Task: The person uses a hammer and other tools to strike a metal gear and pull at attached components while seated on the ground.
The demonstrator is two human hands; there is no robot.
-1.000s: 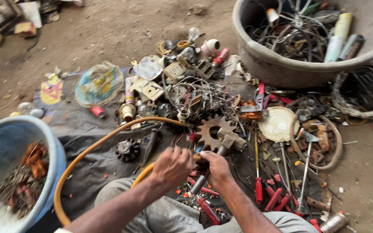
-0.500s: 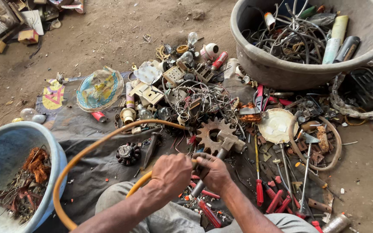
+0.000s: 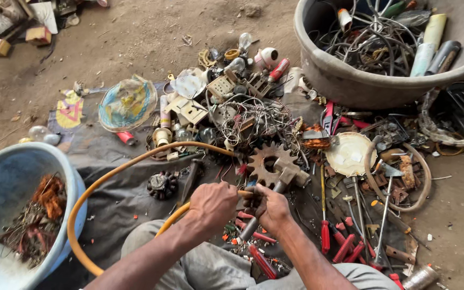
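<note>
- Head view looks straight down at a person sitting on a dirt floor (image 3: 151,32) with a dark cloth (image 3: 114,182) spread out and covered in scrap.
- Left hand (image 3: 213,207) is closed in a fist around the end of a yellow hose (image 3: 108,177), just below the rusty gear (image 3: 268,164).
- Right hand (image 3: 274,210) is curled tight right next to it, knuckles nearly touching the left. It looks wrapped around the hose tip, but I can't tell exactly what the fingers are pinching.
- That hose loops out left of the gear, swings down past the blue tub (image 3: 12,177) and comes back up to the hands.
- A hammer (image 3: 275,193) lies right by the gear, head against it, handle running down under the right hand.
- Blue tub, far left of the gear, holds tangled copper wire (image 3: 44,198).
- Big grey basin (image 3: 350,80) sits up and to the right of the gear, full of wire and tubes.
- Red-handled screwdrivers (image 3: 326,236) lie down and right of the gear.
- Round cream-coloured lid (image 3: 348,154) is just right of the gear.
- Crumpled plastic bag (image 3: 127,103) lies up and left of it.
</note>
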